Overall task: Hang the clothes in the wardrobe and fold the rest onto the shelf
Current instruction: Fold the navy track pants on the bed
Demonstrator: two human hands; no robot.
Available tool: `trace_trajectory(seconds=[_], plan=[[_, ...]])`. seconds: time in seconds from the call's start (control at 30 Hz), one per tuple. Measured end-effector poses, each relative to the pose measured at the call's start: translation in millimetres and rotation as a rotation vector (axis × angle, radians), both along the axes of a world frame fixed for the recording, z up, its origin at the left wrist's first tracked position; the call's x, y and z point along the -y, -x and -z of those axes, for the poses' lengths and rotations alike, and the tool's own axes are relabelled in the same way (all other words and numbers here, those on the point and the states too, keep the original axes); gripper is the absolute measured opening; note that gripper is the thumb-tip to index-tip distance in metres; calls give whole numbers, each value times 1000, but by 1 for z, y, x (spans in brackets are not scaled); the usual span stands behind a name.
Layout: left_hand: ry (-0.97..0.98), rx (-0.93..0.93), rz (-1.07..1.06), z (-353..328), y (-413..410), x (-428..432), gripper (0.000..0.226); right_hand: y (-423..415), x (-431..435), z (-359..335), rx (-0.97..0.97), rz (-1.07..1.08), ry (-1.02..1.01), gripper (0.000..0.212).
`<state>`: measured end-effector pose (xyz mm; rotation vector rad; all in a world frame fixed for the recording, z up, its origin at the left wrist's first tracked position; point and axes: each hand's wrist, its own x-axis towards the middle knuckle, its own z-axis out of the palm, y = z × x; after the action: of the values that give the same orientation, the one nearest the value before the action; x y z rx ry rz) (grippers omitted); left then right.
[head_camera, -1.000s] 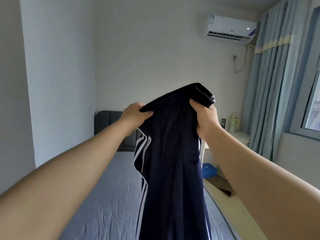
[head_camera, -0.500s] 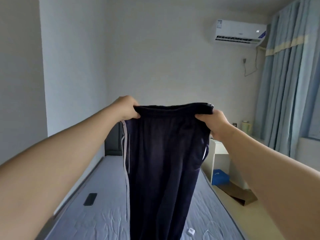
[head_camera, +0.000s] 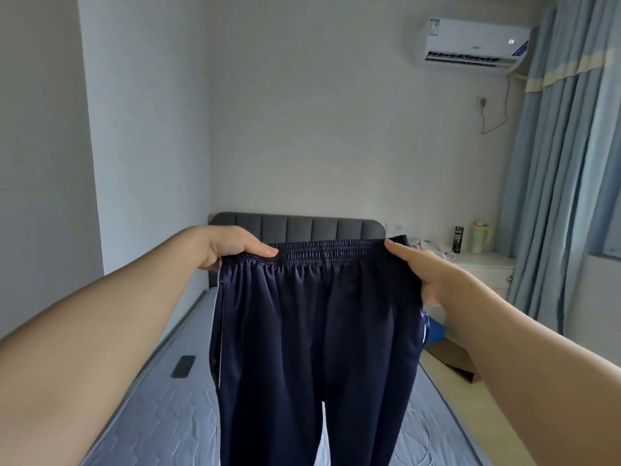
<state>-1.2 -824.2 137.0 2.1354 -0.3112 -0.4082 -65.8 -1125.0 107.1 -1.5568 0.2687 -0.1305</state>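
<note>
I hold up a pair of navy track trousers point(head_camera: 312, 331) with white side stripes, spread flat by the elastic waistband. My left hand point(head_camera: 232, 247) grips the waistband's left end and my right hand point(head_camera: 420, 267) grips its right end. The two legs hang straight down over the bed and run out of the bottom of the view. No wardrobe or shelf shows in this view.
Below lies a bed with a grey-blue mattress point(head_camera: 161, 415) and a dark padded headboard point(head_camera: 295, 227). A black phone point(head_camera: 183, 366) rests on the mattress at left. A white bedside table point(head_camera: 484, 267) with a can and a cup stands right, beside blue curtains point(head_camera: 564, 169).
The bunched waistband has been pulled out flat and wide between both hands, and the trousers have come lower, so the headboard now shows above them.
</note>
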Motion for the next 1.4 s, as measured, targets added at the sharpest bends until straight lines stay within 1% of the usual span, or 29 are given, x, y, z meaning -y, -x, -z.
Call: trace_trajectory(seconds=[0.07, 0.17, 0.23, 0.33, 0.4, 0.5, 0.57, 0.6, 0.67, 0.7, 0.77, 0.8, 0.83, 0.9, 0.93, 0.97, 1.0, 1.07, 1.1, 1.13, 1.2, 1.23, 1.27, 1.3, 1.33, 1.37, 1.4], plan=[[-13, -16, -52, 10, 2, 4, 18, 3, -3, 6, -41, 40, 27, 34], [3, -22, -181, 24, 10, 22, 21, 4, -17, 14, 23, 144, 84, 30], [79, -53, -242, 30, 16, 38, 20, 2, -32, 15, 98, 171, 108, 24], [230, -86, -285, 26, 26, 61, 18, 1, -54, 9, 219, 131, 96, 14], [276, -21, -292, 18, 32, 72, 19, 3, -67, 6, 289, 88, 90, 16], [254, 140, -258, 7, 41, 80, 22, 7, -82, 4, 320, 36, 38, 18], [292, 137, -231, 4, 45, 81, 20, 10, -88, 1, 288, -8, -49, 17], [337, 109, -226, 4, 46, 80, 17, 12, -89, 0, 256, -37, -125, 22], [453, 50, -215, 3, 48, 76, 13, 16, -89, -3, 183, -96, -292, 46], [508, 25, -196, 3, 49, 74, 14, 18, -88, -4, 162, -127, -342, 59], [539, 36, -125, 4, 49, 72, 20, 19, -88, -4, 161, -183, -382, 75], [512, 76, -91, 5, 49, 72, 27, 20, -90, -4, 173, -205, -396, 76], [481, 121, -64, 7, 49, 72, 35, 21, -93, -5, 188, -220, -416, 74], [421, 208, -51, 10, 49, 73, 53, 21, -100, -8, 210, -233, -443, 63], [382, 264, -74, 11, 47, 73, 63, 22, -103, -10, 214, -233, -438, 57], [352, 324, -116, 12, 45, 72, 67, 23, -105, -12, 222, -230, -436, 50], [350, 372, -165, 11, 43, 71, 61, 23, -106, -13, 232, -234, -445, 43], [424, 414, -258, 9, 41, 66, 34, 24, -106, -15, 251, -266, -468, 27], [477, 417, -285, 9, 39, 64, 29, 23, -106, -15, 263, -269, -439, 20], [532, 425, -297, 8, 36, 61, 27, 22, -105, -13, 271, -240, -369, 19], [640, 444, -253, 5, 35, 54, 29, 18, -102, -8, 286, -70, -131, 27], [688, 434, -202, 3, 35, 50, 31, 15, -99, -4, 281, 25, -6, 37], [722, 412, -138, 0, 37, 46, 31, 11, -94, 1, 266, 82, 76, 51], [749, 386, -66, -3, 39, 41, 27, 8, -90, 5, 237, 97, 100, 64], [777, 353, 3, -7, 40, 37, 21, 6, -88, 8, 199, 83, 72, 74], [805, 312, 67, -9, 41, 33, 17, 4, -85, 12, 157, 44, 17, 76], [826, 264, 113, -11, 41, 28, 16, 3, -85, 14, 112, -29, -57, 67]])
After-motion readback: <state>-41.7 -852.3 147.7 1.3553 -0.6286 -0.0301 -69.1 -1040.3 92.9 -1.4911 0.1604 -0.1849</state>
